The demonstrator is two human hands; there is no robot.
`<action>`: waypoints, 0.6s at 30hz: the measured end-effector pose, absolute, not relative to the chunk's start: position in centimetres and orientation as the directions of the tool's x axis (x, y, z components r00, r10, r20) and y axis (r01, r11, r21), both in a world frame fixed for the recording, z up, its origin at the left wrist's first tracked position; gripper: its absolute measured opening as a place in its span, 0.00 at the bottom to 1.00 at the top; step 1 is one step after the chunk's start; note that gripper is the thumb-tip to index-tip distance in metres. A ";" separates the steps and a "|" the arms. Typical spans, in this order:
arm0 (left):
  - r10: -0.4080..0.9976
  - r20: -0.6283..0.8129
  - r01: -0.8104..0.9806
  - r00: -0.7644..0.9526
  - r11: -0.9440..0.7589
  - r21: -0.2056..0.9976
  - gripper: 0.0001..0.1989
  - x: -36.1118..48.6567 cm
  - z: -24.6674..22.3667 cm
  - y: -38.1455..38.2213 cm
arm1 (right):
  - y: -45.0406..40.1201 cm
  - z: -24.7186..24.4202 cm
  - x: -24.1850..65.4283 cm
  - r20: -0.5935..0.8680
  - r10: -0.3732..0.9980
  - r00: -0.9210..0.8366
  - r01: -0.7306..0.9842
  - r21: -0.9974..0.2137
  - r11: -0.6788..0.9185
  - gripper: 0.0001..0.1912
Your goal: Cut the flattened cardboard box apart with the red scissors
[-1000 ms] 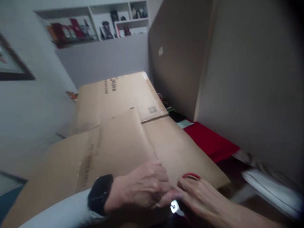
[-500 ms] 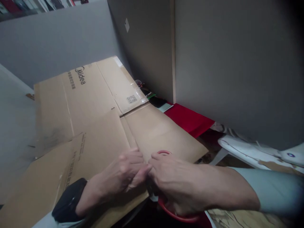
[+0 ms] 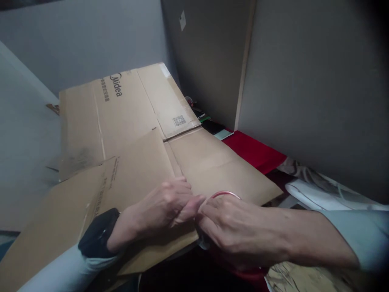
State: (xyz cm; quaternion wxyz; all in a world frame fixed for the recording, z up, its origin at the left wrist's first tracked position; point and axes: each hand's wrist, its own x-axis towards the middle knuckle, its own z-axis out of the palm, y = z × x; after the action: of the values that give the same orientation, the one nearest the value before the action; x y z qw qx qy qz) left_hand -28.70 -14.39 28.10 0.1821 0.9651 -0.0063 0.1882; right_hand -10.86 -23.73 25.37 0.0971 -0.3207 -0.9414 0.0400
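Observation:
A large flattened cardboard box (image 3: pixel 133 109) with Midea lettering lies spread out before me, its flaps reaching toward my body. My left hand (image 3: pixel 168 202), with a dark band at the wrist, is closed on the cardboard near a seam at the front edge. Close against it, my right hand (image 3: pixel 234 227) grips red-handled scissors (image 3: pixel 226 193). Only a curved red handle shows clearly above the fingers; the blades are mostly hidden by my hands. The fingertips of both hands meet or nearly meet at the cut edge of the flap.
Grey partition panels (image 3: pixel 206 52) stand behind and to the right. Beyond the cardboard's right edge lie a red sheet (image 3: pixel 255 152), a dark flat object (image 3: pixel 213 127) and small items. A white chair-like object (image 3: pixel 319 196) is at the right.
The view has shifted, so the cardboard appears farther right and slightly higher. My right hand has turned, and its lower red handle shows less. Both hands stay together at the flap.

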 end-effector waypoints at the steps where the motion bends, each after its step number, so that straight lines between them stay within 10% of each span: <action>1: 0.062 0.363 -0.079 0.930 -0.929 0.361 0.17 -28.7 28.1 -14.4 | -23.8 25.3 -10.9 0.170 0.606 -0.777 0.596 -0.111 0.795 0.09; 18: 0.115 0.391 -0.029 0.913 -0.939 0.343 0.22 -28.4 28.1 -14.0 | -24.0 25.8 -12.3 0.207 0.623 -0.755 0.637 0.002 0.771 0.11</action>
State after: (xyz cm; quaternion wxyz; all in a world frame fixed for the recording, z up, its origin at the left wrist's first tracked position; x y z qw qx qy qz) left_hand -28.39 -14.02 28.11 0.1734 0.9625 0.0221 0.2073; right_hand -12.30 -23.96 25.82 0.0977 -0.3363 -0.9360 -0.0359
